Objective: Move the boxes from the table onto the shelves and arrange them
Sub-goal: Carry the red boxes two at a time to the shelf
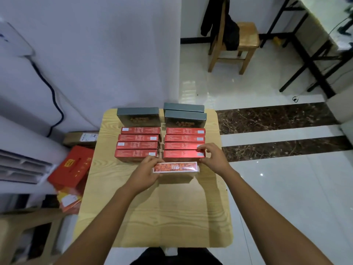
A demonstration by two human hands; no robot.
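— As the left hand [147,171] is curled, what does it hold?

— The printed box [175,166]. The person grips its left end, thumb on the near side and fingers over the far side. The box lies lengthwise across, low over the table [152,217]; whether it touches the wood cannot be told.

— And the right hand [212,157]?

— It sits just right of that grip and slightly beyond it. It pinches the right end of a red box [181,154], fingers on the far edge and thumb at the near corner. That box lies just behind the printed one.

— What lies farther out?

— Beyond the grips, the other red boxes [136,145] stand in two columns, packed row behind row. The pinched one is the nearest of the right column. Behind them are three grey boxes [138,116] at the table's far edge, one on the left and two on the right.

— Past the table?

— Far beyond the right hand, a wooden chair [235,44] with dark cloth hung on it.
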